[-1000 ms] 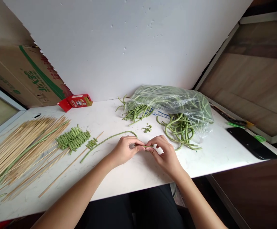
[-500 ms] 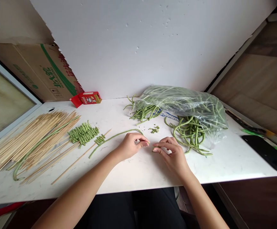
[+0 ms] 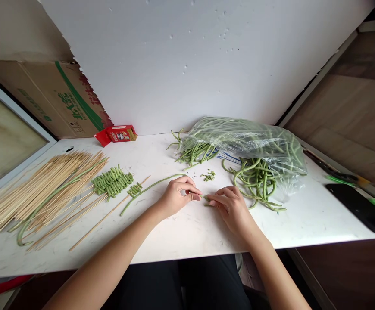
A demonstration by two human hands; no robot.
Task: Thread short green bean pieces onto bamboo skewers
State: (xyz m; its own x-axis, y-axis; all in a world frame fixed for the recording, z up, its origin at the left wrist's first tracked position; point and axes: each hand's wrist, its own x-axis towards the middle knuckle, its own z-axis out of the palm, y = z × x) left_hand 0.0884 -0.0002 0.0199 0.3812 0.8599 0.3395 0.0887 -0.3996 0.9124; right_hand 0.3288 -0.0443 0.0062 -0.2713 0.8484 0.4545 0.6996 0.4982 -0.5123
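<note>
Two hands above a white table (image 3: 187, 234), fingertips close together but apart. The grip of the left hand (image 3: 177, 197) is a narrow pinch of thumb and forefinger, with a pale green tip just showing, seemingly the end of the long bean (image 3: 151, 185) that curves across the table behind that hand. The grip of the right hand (image 3: 229, 204) is nearly closed over a short bean piece (image 3: 206, 198), largely hidden by the fingers. Hazards, as judged: a loose pinch could drop the small piece; an uneven snap could give unequal or crushed lengths. The long bean lies beside the single skewer (image 3: 110, 212) and its few threaded pieces (image 3: 135, 190), so a tug on it could drag or roll them. The skewer's bare point could prick a reaching hand.

Writing: the carton (image 3: 58, 99) bears large, tilted green Chinese characters and partly hidden red ones, too oblique to read surely. The red box (image 3: 123, 134) carries pale lettering and a cartoon figure, the name too small to tell. Blue print (image 3: 228, 156) beside the plastic bag (image 3: 245, 134) is illegible.
</note>
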